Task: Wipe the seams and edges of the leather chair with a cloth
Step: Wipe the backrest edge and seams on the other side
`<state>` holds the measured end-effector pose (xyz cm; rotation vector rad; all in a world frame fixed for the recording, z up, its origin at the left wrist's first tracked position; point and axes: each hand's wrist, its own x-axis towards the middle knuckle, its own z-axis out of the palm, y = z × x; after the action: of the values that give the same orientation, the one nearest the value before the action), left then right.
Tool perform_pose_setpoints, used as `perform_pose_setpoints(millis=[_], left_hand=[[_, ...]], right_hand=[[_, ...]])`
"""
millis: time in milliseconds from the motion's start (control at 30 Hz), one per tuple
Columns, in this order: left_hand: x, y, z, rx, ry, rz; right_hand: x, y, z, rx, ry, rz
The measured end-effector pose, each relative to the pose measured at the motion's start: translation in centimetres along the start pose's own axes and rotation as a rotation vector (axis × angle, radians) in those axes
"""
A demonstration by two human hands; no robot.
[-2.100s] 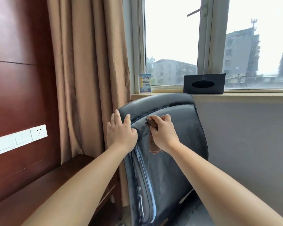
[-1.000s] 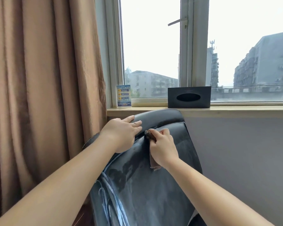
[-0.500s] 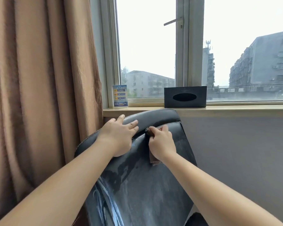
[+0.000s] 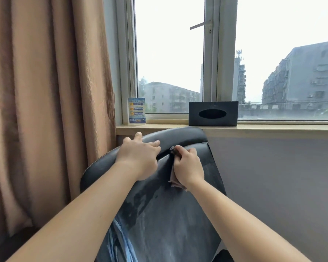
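- Leather chair (image 4: 169, 214): black, below windowsill (image 4: 273, 127).
- Left hand (image 4: 138, 156): fingers spread flat on chair top.
- Right hand (image 4: 187, 165): pinching brown cloth (image 4: 173, 178) into the seam.
- Tissue box (image 4: 213, 113): on sill, contents not discernible.

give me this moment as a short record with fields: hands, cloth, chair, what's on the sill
left hand: left hand rests flat on the chair's top edge, fingers straight
right hand: right hand grips the cloth and presses it into the seam
cloth: brown cloth, bunched at the seam, its tail hanging below the hand
chair: black leather chair, backrest tilted toward the camera, streaky surface
windowsill: windowsill holds a black tissue box and a small blue card
left side: tan curtain
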<state>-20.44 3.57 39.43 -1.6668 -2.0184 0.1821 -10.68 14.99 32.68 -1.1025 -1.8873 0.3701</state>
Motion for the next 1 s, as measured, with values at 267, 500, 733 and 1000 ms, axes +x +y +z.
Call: perform_pose_setpoints(millis=[267, 500, 733, 1000], left_hand=[[-0.1, 0.0, 0.1, -0.024, 0.009, -0.011], [-0.3, 0.3, 0.1, -0.008, 0.025, -0.022], [-0.1, 0.3, 0.5, -0.067, 0.059, -0.038], [-0.5, 0.4, -0.1, -0.119, 0.078, -0.041]], right_hand=[[-1.5, 0.0, -0.5, 0.113, -0.107, -0.041], [-0.7, 0.8, -0.5, -0.091, -0.066, -0.075], [1.7, 0.6, -0.4, 0.085, -0.138, 0.094], [-2.0, -0.6, -1.1, -0.024, -0.174, -0.087]])
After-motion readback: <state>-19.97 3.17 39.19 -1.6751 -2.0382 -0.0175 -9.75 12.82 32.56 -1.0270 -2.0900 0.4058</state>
